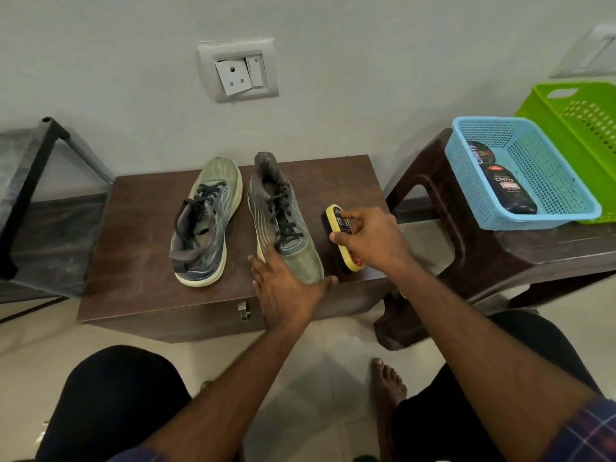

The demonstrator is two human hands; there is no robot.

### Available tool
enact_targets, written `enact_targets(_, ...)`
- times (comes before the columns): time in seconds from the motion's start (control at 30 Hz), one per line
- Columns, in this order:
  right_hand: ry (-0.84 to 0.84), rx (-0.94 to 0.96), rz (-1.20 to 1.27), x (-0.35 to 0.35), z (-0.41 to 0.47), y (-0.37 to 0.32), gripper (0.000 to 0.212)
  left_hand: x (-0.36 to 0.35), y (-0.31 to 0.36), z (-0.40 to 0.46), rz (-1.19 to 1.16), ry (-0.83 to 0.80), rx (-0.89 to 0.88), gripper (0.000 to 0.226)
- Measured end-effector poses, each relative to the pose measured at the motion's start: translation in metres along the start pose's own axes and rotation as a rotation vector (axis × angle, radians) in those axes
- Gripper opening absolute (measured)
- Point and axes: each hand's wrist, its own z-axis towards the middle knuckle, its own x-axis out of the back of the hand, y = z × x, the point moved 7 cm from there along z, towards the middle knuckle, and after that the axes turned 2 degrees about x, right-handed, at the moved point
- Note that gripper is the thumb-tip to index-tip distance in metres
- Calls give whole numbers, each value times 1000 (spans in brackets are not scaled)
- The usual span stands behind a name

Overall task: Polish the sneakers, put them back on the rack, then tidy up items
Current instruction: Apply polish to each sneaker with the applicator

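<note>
Two grey-green sneakers lie on a brown wooden box. The left sneaker points its toe at the wall. The right sneaker points its toe toward me. My left hand cups that toe, fingers spread around it. My right hand grips a yellow-backed shoe brush lying just right of the right sneaker, bristles facing the shoe. Two black polish bottles lie in a blue basket.
The blue basket and a green basket sit on a brown plastic stool at the right. A dark metal shoe rack stands at the left. A wall socket is behind the box. My knees and a bare foot are below.
</note>
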Motion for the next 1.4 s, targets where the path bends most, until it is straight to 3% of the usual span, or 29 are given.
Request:
enact_targets(0.27,90,204,-1,15,-13,-21,56,25,9,19,-269,31,-135,90)
enact_targets(0.37,125,323,37,23,-22,-30,56,30,5,21,-282,15,-165,87)
enact_targets(0.47,29,519,-45,13,-39,-46,54,30,1,23,-302,-8,-190,82)
enact_targets(0.57,-71,579,-214,-11,-42,-48,51,29,5,21,-301,-64,-264,70)
enact_targets(0.7,-52,479,-237,-16,-17,-35,50,33,-5,28,-275,-42,-262,95)
enact_targets(0.83,161,247,-198,7,0,-10,53,33,-9,33,-239,-57,-287,94)
enact_targets(0.9,168,332,-126,12,-5,-17,53,33,-9,34,-292,-61,-269,95)
enact_targets(1.07,-96,675,-262,-7,-27,-49,46,33,-7,39,-402,-112,-261,81)
enact_targets(1.13,-78,620,-293,-7,-19,-42,45,32,-9,41,-417,-140,-256,77)
enact_targets(1.23,61,367,-269,13,-2,-14,48,32,-11,42,-426,-148,-272,75)
enact_targets(1.3,80,432,-229,17,-5,-16,49,33,-10,41,-443,-142,-278,75)
enact_targets(1.4,-66,687,-283,-4,-25,-47,49,32,-6,42,-439,-136,-294,71)
